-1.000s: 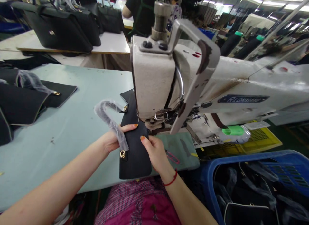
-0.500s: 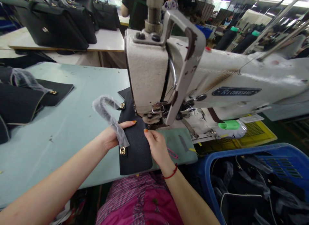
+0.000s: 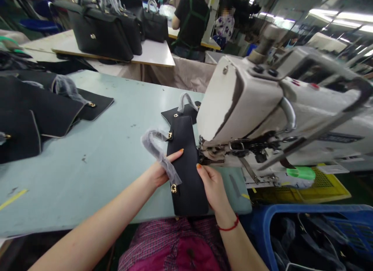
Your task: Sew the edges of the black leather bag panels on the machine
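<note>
While the left hand (image 3: 159, 174) has its grip clamped on a black, oblong, leathery panel (image 3: 189, 181) at frame centre, the right hand (image 3: 215, 185) pinches its right edge.

The person (image 3: 177, 244) by me wears the one camera on the head. It looks ahead and down, close to the left hand (image 3: 159, 174), right hand (image 3: 214, 185), table (image 3: 116, 146) and machine (image 3: 259, 104), with bags (image 3: 99, 38) farther back.

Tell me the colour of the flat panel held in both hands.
The flat panel is black; it shows best in the head view.
</note>
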The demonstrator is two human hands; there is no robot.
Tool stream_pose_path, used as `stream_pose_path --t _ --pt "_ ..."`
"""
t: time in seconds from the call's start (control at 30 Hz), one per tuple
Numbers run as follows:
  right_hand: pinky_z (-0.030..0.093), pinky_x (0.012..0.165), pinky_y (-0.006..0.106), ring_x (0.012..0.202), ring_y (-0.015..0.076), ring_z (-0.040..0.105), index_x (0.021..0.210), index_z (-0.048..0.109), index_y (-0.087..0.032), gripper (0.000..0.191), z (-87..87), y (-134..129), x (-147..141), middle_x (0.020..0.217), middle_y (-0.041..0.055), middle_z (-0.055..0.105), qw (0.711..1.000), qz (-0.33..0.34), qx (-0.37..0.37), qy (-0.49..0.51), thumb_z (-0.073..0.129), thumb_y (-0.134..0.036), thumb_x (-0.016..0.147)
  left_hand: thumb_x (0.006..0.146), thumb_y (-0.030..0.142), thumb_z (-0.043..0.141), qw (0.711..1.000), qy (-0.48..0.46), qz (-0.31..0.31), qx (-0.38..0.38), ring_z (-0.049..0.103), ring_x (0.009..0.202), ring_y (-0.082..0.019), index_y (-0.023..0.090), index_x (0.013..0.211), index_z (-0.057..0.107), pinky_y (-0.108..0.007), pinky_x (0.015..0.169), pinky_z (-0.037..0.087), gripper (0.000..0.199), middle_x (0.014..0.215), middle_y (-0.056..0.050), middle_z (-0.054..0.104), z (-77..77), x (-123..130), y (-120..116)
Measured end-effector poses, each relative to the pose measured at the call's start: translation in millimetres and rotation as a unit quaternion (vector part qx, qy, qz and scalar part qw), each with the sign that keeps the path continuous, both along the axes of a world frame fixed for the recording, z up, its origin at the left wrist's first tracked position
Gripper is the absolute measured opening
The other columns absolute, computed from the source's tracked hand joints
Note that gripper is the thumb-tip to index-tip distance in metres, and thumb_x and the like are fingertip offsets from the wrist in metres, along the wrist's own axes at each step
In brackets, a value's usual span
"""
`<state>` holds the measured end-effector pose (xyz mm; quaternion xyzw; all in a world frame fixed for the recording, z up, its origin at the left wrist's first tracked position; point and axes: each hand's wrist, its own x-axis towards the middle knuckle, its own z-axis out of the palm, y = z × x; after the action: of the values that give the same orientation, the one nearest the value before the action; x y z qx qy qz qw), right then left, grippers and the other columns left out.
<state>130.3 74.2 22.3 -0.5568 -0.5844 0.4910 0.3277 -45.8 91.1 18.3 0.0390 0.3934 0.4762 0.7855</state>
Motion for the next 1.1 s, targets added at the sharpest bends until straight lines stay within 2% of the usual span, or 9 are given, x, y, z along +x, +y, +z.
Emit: stream_pose_path --t 0.2,0.37,0.53,0.73,0.93,1.1 --pt "0.028 0.057 0.024 0.064 0.0115 0.033 0.065 0.041 -0.018 0.046 2.2 0 5 0.066 -0.0019 0.032 0.999 -0.002 -0.015 -0.044 0.051 -0.056 0.091 0.088 0.025 0.065 0.997 -0.074 0.017 0.019 0.075 0.081 -0.025 0.005 0.107 0.071 -0.040 0.088 0.059 0.027 0.095 -0.016 0.077 -17.4 4 0" --pt "0.028 0.054 0.023 0.062 0.0112 0.032 0.065 0.038 -0.019 0.047 2.5 -2 4 0.065 -0.0023 0.031 0.998 -0.013 -0.047 -0.026 0.052 -0.056 0.090 0.088 0.035 0.066 0.992 -0.122 0.024 -0.011 0.074 0.093 -0.029 0.006 0.109 0.071 -0.042 0.095 0.056 0.037 0.097 -0.016 0.077 -25.0 8 0" --pt "0.022 0.051 0.024 0.059 0.0098 0.024 0.063 0.031 -0.020 0.051 5.4 -4 3 0.063 -0.0038 0.025 0.998 -0.026 -0.060 -0.016 0.052 -0.058 0.090 0.085 0.040 0.069 0.989 -0.142 0.032 -0.034 0.072 0.099 -0.032 0.007 0.111 0.070 -0.044 0.096 0.056 0.043 0.105 -0.017 0.076 -23.4 11 -1" --pt "0.022 0.051 0.023 0.058 0.0097 0.024 0.062 0.033 -0.020 0.054 11.4 -5 1 0.063 -0.0039 0.025 0.996 -0.052 -0.057 -0.041 0.054 -0.064 0.087 0.079 0.042 0.075 0.991 -0.124 0.046 -0.035 0.067 0.112 -0.035 0.010 0.118 0.068 -0.045 0.099 0.054 0.051 0.112 -0.016 0.074 -14.5 10 -2" --pt "0.033 0.053 0.022 0.059 0.0110 0.033 0.064 0.046 -0.018 0.054 14.5 -9 -2 0.062 -0.0022 0.036 0.988 -0.093 -0.113 -0.042 0.058 -0.068 0.082 0.079 0.040 0.075 0.992 -0.103 0.062 -0.033 0.062 0.119 -0.035 0.009 0.125 0.064 -0.045 0.108 0.046 0.056 0.118 -0.016 0.072 -16.0 9 -2" --pt "0.040 0.056 0.022 0.059 0.0128 0.043 0.063 0.052 -0.017 0.054 14.6 -12 0 0.060 -0.0006 0.045 0.984 -0.102 -0.123 -0.082 0.057 -0.067 0.083 0.074 0.043 0.079 0.993 -0.090 0.048 -0.055 0.062 0.118 -0.037 0.012 0.120 0.067 -0.045 0.105 0.049 0.057 0.109 -0.014 0.075 -25.4 11 -1"
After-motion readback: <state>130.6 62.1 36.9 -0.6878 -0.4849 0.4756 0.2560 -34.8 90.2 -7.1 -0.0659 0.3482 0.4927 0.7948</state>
